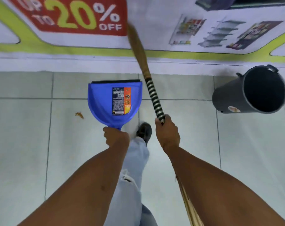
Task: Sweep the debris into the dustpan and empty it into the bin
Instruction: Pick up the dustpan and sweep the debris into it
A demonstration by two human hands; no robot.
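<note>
My left hand [116,136] grips the handle of a blue dustpan [102,101], held above the tiled floor with its black lip pointing away from me; a printed label covers part of its pan. My right hand [167,128] is closed on the black-and-white striped handle of a straw broom [152,93], which slants up and to the left, blurred at its far end. A small patch of orange-brown debris [79,115] lies on the floor left of the dustpan. A dark grey bin [251,92] stands open at the right, about a tile away from the broom.
A large banner [73,51] with "UP TO 20% OFF" print lies along the far side of the floor. My leg in light jeans and a dark shoe [144,131] steps between my hands. Pale floor tiles [24,144] extend left and right.
</note>
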